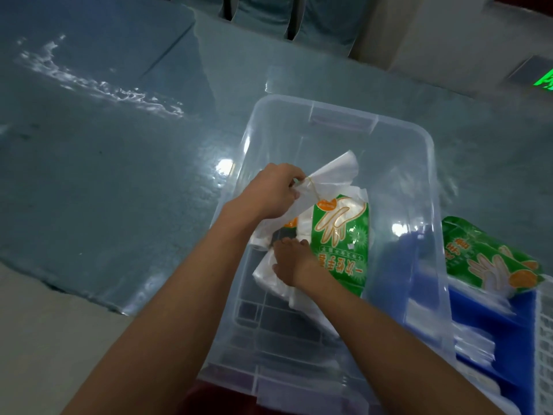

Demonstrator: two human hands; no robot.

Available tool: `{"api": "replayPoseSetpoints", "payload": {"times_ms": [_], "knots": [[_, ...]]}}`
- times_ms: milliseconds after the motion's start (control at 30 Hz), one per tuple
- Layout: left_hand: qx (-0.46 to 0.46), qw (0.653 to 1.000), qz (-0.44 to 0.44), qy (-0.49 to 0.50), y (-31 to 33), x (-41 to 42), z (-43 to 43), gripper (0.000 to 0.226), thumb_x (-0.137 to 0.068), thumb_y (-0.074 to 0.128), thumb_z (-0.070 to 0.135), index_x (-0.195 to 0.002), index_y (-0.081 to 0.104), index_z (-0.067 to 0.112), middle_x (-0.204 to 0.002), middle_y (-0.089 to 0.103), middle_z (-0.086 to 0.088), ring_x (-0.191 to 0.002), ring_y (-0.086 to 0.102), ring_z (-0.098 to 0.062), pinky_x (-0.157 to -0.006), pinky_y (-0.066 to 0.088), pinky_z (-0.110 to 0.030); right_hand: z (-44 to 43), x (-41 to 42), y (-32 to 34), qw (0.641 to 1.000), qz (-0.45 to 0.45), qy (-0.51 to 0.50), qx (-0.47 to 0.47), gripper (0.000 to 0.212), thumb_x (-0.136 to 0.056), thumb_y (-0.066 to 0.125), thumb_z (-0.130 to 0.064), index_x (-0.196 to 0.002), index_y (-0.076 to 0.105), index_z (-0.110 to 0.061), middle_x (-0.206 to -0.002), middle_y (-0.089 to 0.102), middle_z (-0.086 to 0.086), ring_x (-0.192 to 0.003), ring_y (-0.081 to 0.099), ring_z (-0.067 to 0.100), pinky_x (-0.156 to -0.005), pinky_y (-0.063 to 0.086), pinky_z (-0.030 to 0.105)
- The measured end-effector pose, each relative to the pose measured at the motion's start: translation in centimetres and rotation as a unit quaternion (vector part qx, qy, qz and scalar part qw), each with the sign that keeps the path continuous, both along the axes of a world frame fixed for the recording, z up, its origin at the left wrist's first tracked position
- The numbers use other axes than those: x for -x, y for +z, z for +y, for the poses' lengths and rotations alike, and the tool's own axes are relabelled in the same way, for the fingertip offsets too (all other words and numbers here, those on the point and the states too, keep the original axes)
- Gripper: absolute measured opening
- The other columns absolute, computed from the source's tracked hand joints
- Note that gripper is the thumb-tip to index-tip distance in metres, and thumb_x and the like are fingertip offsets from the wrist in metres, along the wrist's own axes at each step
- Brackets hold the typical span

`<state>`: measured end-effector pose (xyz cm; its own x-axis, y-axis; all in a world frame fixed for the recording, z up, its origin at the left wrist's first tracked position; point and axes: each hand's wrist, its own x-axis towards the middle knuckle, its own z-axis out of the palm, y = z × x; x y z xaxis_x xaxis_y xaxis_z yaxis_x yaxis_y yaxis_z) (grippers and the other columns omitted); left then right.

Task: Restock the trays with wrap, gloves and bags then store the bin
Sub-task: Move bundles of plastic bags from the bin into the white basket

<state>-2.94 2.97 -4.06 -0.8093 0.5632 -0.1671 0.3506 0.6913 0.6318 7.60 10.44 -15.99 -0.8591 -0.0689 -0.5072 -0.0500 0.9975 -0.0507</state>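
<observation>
A clear plastic bin [419, 163] stands on the floor in front of me. Inside it lie white plastic bags and a green glove pack [341, 235] printed with a hand. My left hand [272, 191] pinches a bundle of white bags [332, 175] at its tied neck and holds it above the bin's floor. My right hand [294, 262] reaches down beside the green pack, its fingers on another white bag bundle [269, 277]; the fingertips are partly hidden. To the right of the bin a blue tray [493, 330] holds a second green glove pack [490, 259] and clear bags.
A shiny grey-blue floor [119, 175] spreads left and beyond the bin. A white lattice tray edge [544, 339] shows at the far right. A wall with a green lit sign [547, 80] stands at the upper right.
</observation>
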Motion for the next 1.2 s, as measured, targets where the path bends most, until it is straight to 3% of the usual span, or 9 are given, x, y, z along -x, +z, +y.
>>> {"api": "replayPoseSetpoints", "payload": {"times_ms": [167, 300, 400, 500, 667, 767, 867, 1000, 1200], "knots": [[-0.008, 1.000, -0.003, -0.007, 0.1, -0.1, 0.4, 0.036, -0.091, 0.067, 0.013, -0.126, 0.066, 0.017, -0.119, 0.069, -0.009, -0.104, 0.065, -0.025, -0.090, 0.051, -0.033, -0.3, -0.1, -0.1, 0.999, -0.017, 0.032, -0.023, 0.035, -0.094, 0.051, -0.021, -0.128, 0.053, -0.014, -0.130, 0.057, 0.010, -0.121, 0.053, 0.029, -0.101, 0.033, 0.048], [-0.014, 1.000, -0.007, -0.013, 0.2, -0.1, 0.6, 0.036, -0.091, 0.067, 0.012, -0.126, 0.066, 0.018, -0.118, 0.069, -0.007, -0.101, 0.065, -0.023, -0.089, 0.053, -0.035, 0.1, -0.1, 0.2, 0.996, -0.010, 0.080, -0.022, 0.030, -0.097, 0.047, -0.024, -0.123, 0.062, -0.017, -0.128, 0.058, 0.007, -0.120, 0.052, 0.028, -0.096, 0.036, 0.046], [-0.022, 1.000, -0.009, -0.015, 0.3, 0.1, 0.6, 0.034, -0.090, 0.067, 0.012, -0.123, 0.068, 0.019, -0.115, 0.070, -0.007, -0.099, 0.065, -0.023, -0.089, 0.054, -0.036, 1.4, 0.0, 1.5, 0.996, -0.024, 0.069, 0.057, 0.026, -0.098, 0.050, -0.032, -0.116, 0.065, -0.020, -0.128, 0.061, 0.005, -0.119, 0.054, 0.026, -0.094, 0.038, 0.040], [-0.031, 0.999, -0.010, -0.015, 0.4, 0.1, 0.6, 0.032, -0.089, 0.068, 0.012, -0.121, 0.069, 0.020, -0.113, 0.070, -0.005, -0.099, 0.065, -0.022, -0.090, 0.054, -0.038, 2.7, -0.6, 2.6, 0.980, 0.001, 0.002, 0.199, 0.013, -0.089, 0.065, -0.023, -0.098, 0.072, -0.016, -0.109, 0.071, 0.008, -0.099, 0.065, 0.028, -0.085, 0.050, 0.036], [-0.049, 0.999, -0.003, -0.010, 0.6, 0.0, 0.6, 0.029, -0.091, 0.067, 0.012, -0.118, 0.070, 0.020, -0.109, 0.069, -0.001, -0.090, 0.060, -0.015, -0.083, 0.050, -0.031, 4.5, -1.3, 5.0, 0.921, 0.051, -0.132, 0.363, 0.016, -0.083, 0.073, -0.008, -0.096, 0.078, -0.015, -0.091, 0.076, -0.002, -0.083, 0.066, 0.010, -0.074, 0.051, 0.020], [-0.052, 0.999, 0.006, -0.007, 0.4, 0.2, 0.4, 0.027, -0.090, 0.068, 0.014, -0.115, 0.072, 0.022, -0.105, 0.070, 0.000, -0.089, 0.060, -0.013, -0.077, 0.043, -0.025, 5.6, -1.4, 6.8, 0.863, 0.127, -0.203, 0.444, 0.012, -0.081, 0.076, -0.011, -0.092, 0.078, -0.015, -0.084, 0.074, -0.005, -0.078, 0.064, 0.007, -0.077, 0.051, 0.028], [-0.085, 0.996, -0.008, 0.009, 0.4, 0.4, 0.2, 0.024, -0.086, 0.071, 0.011, -0.107, 0.074, 0.021, -0.095, 0.073, -0.001, -0.086, 0.067, -0.016, -0.075, 0.048, -0.023, 6.4, -1.4, 8.6, 0.805, 0.209, -0.251, 0.495, 0.014, -0.078, 0.078, -0.004, -0.085, 0.075, -0.015, -0.071, 0.066, -0.016, -0.069, 0.055, -0.004, -0.070, 0.045, 0.020], [-0.141, 0.989, -0.015, 0.031, 0.9, 0.5, -0.1, 0.026, -0.082, 0.070, 0.005, -0.102, 0.077, 0.019, -0.090, 0.076, -0.001, -0.080, 0.070, -0.013, -0.071, 0.049, -0.016, 8.0, -1.7, 10.9, 0.724, 0.275, -0.308, 0.553, 0.017, -0.078, 0.075, 0.004, -0.086, 0.072, -0.012, -0.078, 0.067, -0.005, -0.075, 0.058, 0.007, -0.075, 0.048, 0.026], [-0.211, 0.972, -0.087, 0.053, 0.9, 0.4, 0.0, 0.023, -0.085, 0.072, 0.007, -0.103, 0.073, 0.021, -0.095, 0.075, -0.005, -0.079, 0.069, -0.018, -0.077, 0.058, -0.037, 10.8, -2.6, 13.4, 0.621, 0.327, -0.405, 0.586, 0.014, -0.088, 0.070, -0.002, -0.085, 0.064, -0.014, -0.082, 0.064, 0.005, -0.079, 0.063, 0.017, -0.068, 0.058, 0.037]]}}
